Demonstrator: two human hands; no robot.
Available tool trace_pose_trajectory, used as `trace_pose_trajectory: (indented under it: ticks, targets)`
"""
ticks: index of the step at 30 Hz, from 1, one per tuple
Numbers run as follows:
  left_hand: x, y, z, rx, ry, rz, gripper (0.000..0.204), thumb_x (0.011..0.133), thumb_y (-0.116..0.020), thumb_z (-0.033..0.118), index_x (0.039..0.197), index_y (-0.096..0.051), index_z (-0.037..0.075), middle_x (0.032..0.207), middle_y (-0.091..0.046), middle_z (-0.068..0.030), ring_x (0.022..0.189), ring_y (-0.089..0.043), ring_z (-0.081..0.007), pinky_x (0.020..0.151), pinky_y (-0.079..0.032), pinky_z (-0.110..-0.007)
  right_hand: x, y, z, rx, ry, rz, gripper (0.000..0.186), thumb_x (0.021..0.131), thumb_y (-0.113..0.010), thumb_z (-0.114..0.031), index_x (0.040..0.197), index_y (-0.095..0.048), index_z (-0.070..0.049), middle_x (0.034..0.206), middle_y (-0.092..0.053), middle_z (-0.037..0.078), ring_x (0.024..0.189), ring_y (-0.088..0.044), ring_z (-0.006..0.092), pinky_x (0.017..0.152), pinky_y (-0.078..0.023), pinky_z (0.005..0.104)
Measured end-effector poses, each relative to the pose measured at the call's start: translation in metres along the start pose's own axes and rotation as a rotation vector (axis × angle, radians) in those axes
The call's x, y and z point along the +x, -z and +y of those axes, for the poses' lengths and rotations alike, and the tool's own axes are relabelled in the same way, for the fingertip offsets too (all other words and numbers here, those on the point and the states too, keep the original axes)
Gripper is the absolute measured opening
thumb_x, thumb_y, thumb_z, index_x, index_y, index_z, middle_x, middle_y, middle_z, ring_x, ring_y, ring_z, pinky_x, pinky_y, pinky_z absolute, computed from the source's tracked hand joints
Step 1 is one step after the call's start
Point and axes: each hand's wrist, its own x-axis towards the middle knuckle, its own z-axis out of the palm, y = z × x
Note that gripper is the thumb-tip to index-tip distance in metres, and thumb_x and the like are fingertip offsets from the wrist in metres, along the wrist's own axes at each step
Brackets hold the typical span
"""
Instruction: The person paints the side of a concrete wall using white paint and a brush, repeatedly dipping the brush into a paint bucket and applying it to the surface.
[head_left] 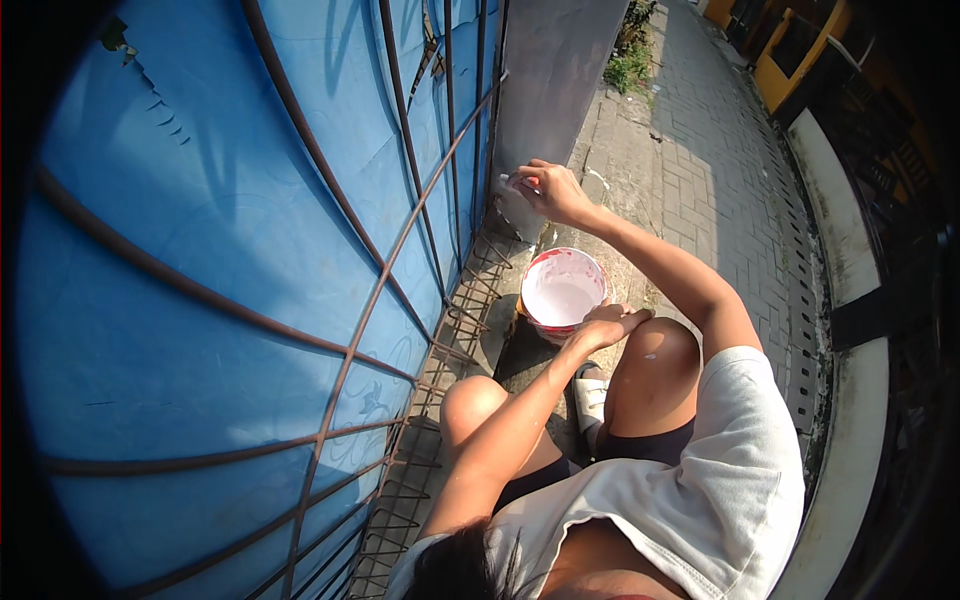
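A red-and-white bucket (pixel 532 318) of pale, whitish paint (pixel 565 295) stands between my knees and the grey wall pillar (pixel 545 85). My left hand (pixel 612 326) is closed on the near right part of its rim, beside my right knee. Past the bucket, my right hand (pixel 552 192) reaches up to the lower part of the pillar. Its fingers are pinched together at the pillar's face. A small pale bit shows at the fingertips, but what they hold is mostly hidden. The pillar's surface near the hand looks lighter and smeared.
On the left stands a brown metal-bar fence (pixel 350 350) backed with blue sheeting (pixel 200 260). Bent metal rods (pixel 470 305) stick out along its foot. To the right runs a paved lane (pixel 720 170) with a low wall (pixel 850 210) beyond. Green plants (pixel 630 65) grow behind the pillar.
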Motion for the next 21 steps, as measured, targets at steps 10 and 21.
trace_pose_trajectory:
  ticks: [10, 21]
  targets:
    - [-0.003, -0.003, 0.0, -0.079, 0.161, 0.147, 0.058, 0.079, -0.051, 0.062, 0.103, -0.067, 0.011, 0.118, -0.055, -0.0199, 0.111, -0.053, -0.033, 0.095, -0.039, -0.037, 0.041, 0.104, -0.053, -0.175, 0.254, 0.6, 0.013, 0.083, -0.063, -0.01, 0.095, -0.068, -0.013, 0.088, -0.066, 0.005, 0.072, -0.065, 0.0215, 0.062, -0.052, 0.029]
    - [-0.016, 0.0, 0.015, -0.231, -0.056, 0.184, 0.045, 0.083, -0.055, 0.041, 0.104, -0.066, 0.004, 0.106, -0.064, -0.0197, 0.103, -0.059, -0.0334, 0.09, -0.043, -0.039, -0.029, -0.022, 0.018, 0.04, -0.088, -0.163, 0.016, 0.081, -0.063, -0.014, 0.093, -0.066, -0.005, 0.083, -0.062, 0.016, 0.074, -0.061, 0.0343, 0.067, -0.049, 0.0408]
